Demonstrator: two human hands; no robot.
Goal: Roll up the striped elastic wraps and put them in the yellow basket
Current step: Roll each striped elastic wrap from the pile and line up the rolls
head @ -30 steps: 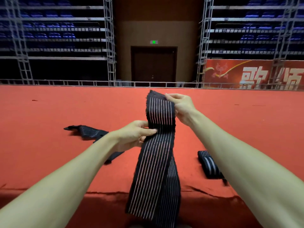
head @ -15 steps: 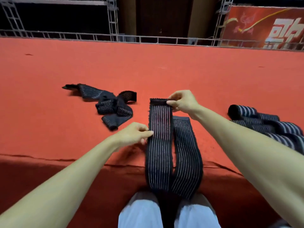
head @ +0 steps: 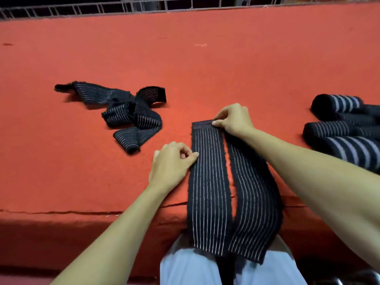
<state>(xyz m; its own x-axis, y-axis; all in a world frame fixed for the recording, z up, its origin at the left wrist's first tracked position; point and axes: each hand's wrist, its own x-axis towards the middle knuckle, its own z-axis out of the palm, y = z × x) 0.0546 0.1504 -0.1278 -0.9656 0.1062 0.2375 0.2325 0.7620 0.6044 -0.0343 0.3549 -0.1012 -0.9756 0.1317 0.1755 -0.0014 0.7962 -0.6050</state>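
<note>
Red carpeted platform (head: 205,68), metal railing (head: 102,7) behind; left hand (head: 172,161) and right hand (head: 232,118) each pinch the striped wrap (head: 207,182).

Flat wrap (head: 207,182) nr the front edge is looking like knitted elastic cloth: matt black w/ thin pale raised stripes, edges fuzzy. Crumpled wrap (head: 131,116) at left & rolled wraps (head: 337,103) at right are showing the same soft, dull fabric. Red covering (head: 185,58) is reading as felt-like carpet, matt, a bit rough. Far railing (head: 102,8) is looking like pale metal.
</note>
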